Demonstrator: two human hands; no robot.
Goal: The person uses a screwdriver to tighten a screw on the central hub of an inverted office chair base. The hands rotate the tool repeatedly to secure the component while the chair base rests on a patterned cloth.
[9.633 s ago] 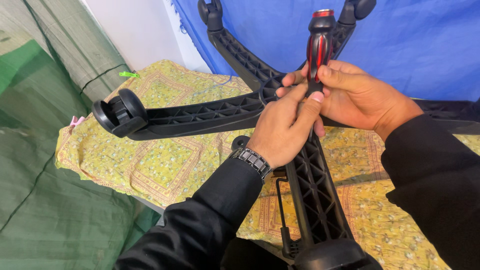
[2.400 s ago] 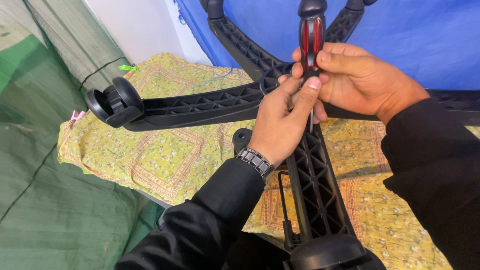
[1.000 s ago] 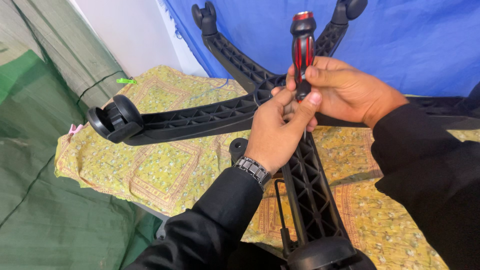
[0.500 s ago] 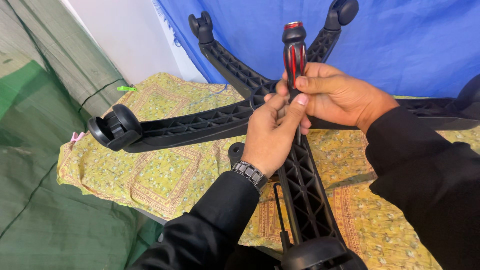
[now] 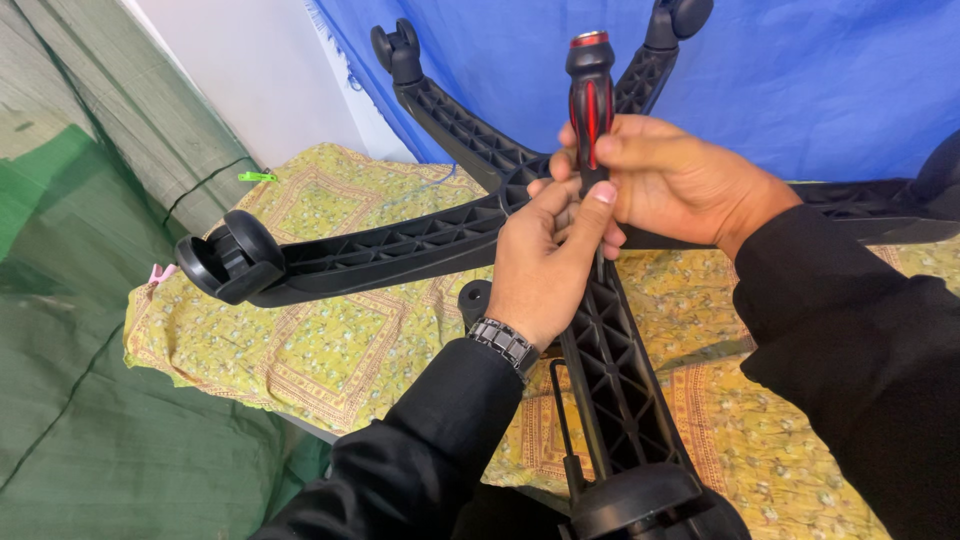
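A black five-armed chair base (image 5: pixel 400 245) lies upside down on a yellow patterned cloth (image 5: pixel 330 360), ribs facing up. A screwdriver with a red-and-black handle (image 5: pixel 590 95) stands upright over the hub. My right hand (image 5: pixel 680 185) grips its handle. My left hand (image 5: pixel 545 265), with a metal watch on the wrist, pinches the lower handle and shaft with fingers and thumb. The tip and the hub are hidden behind my hands. A black caster (image 5: pixel 225 260) sits on the left arm's end.
A blue cloth (image 5: pixel 800 70) hangs behind, with a white wall at the left. Green woven sheeting (image 5: pixel 70 300) covers the left side. Another caster (image 5: pixel 640 500) sits on the near arm's end, and bare sockets top the two far arms.
The view has shifted slightly, so base and hands sit a bit lower and to the right. Both hands stay on the upright screwdriver at the hub.
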